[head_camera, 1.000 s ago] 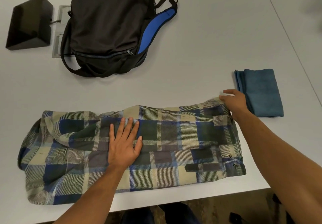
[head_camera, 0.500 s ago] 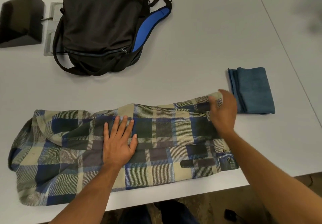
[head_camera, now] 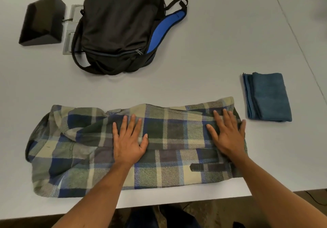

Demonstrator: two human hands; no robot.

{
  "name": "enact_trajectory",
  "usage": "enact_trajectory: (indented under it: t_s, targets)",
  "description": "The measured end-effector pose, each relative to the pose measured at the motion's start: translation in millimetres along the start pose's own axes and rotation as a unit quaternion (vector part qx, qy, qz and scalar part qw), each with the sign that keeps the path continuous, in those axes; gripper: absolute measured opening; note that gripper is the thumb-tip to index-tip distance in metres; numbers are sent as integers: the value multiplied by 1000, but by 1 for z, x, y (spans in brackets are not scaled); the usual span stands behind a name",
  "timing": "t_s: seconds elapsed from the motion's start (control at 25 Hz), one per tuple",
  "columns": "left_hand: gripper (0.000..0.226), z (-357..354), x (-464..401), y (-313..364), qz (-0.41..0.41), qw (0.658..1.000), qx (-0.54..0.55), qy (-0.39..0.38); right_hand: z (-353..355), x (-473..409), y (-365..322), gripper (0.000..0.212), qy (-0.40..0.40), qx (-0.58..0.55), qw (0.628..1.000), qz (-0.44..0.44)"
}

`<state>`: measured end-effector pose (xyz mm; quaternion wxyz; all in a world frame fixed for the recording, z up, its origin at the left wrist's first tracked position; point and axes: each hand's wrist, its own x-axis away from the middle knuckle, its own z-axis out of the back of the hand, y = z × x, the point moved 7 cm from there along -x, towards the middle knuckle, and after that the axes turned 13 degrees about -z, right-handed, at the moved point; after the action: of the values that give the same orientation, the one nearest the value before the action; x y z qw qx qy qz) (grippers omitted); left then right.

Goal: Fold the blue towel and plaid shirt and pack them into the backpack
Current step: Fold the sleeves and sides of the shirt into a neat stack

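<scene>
The plaid shirt lies folded into a long band across the near part of the white table. My left hand rests flat on its middle, fingers spread. My right hand lies flat on the shirt's right end, fingers apart, holding nothing. The blue towel sits folded on the table just right of the shirt, apart from my right hand. The black backpack with a blue-lined strap lies at the far centre-left, its front zipper closed.
A black wedge-shaped box stands left of the backpack, beside a grey floor-box plate partly under the bag. The table's near edge runs just below the shirt. A seam crosses the table at far right.
My right hand let go of the shirt's far right corner and moved down to lie flat on the right end. The left hand stayed pressed on the middle.
</scene>
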<state>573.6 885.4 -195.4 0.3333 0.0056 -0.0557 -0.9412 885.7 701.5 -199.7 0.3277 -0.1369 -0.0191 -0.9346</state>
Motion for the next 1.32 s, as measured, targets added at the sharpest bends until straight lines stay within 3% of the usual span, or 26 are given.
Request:
enact_trajectory:
  t_s: [0.2,0.36,0.44,0.64,0.8,0.88,1.0,1.08,1.16,1.24,1.32]
  targets:
    - [69,-1,1,-1,4,1000,5,2,11,19,-36,75,35,-37,998,-22]
    - [67,-1,1,-2,2,1000,7,9,2,65,-152,69,45,-78,984,155]
    - [65,-2,2,-1,0,1000,7,16,-14,76,-191,65,32,-74,977,196]
    - [57,3,3,-1,-2,999,24,44,-31,73,-197,64,55,-33,982,177]
    - [42,14,10,-8,-12,977,141,162,-29,74,-202,63,71,-42,981,174]
    - [34,32,17,-26,30,947,214,239,-29,74,-202,64,71,-41,982,172]
    - [26,77,26,-87,148,926,164,307,-29,73,-200,65,58,-40,983,169]
    - [30,91,35,-151,294,902,140,283,-29,74,-202,65,60,-41,983,167]
    - [43,90,47,-208,430,850,183,244,-28,72,-202,66,57,-41,984,162]
    - [54,77,47,-239,481,802,295,199,-29,72,-201,67,56,-36,985,160]
    - [51,64,39,-252,463,783,379,172,-29,72,-201,67,56,-31,985,157]
